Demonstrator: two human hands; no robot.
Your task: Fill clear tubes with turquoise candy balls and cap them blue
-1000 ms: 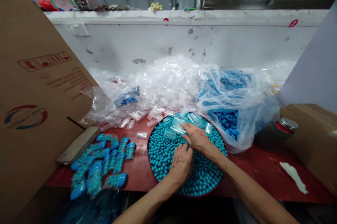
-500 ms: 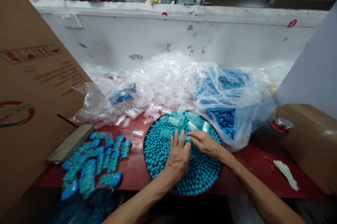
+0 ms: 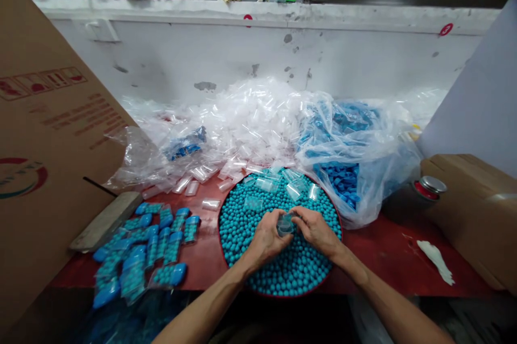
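Item, one clear sleeve (image 3: 286, 224), thin and see-through: held between the two hands a little below the centre of the frame, above a round red tray (image 3: 219, 228) filled with teal beads (image 3: 240, 233). Left hand (image 3: 267, 233): thumb and fingers curled in an arc about the sleeve's left side, the gap between them narrow and taken up by the sleeve. Right hand (image 3: 317, 230): thumb and fingertips drawn close, pinching the sleeve's right edge. Contents of the sleeve: cannot be told, since teal shows through the wall either way. Handling, as judged: a light grip by the edges suits best, as the wall looks flexible and would likely buckle or narrow at the mouth under a hard squeeze; the left hand serves well as steady holder, leaving the right fingertips for finer work; a low position over the tray lets any stray bead drop back among the rest. Hazard, as judged: wrists dragging through the beads could push some over the rim. Nearby: loose clear sleeves (image 3: 253, 203) lying on the beads toward the tray's upper part; capped packs (image 3: 173, 247) of beads at lower left; blue pieces (image 3: 343, 180) in a plastic bag (image 3: 377, 172), right of centre.
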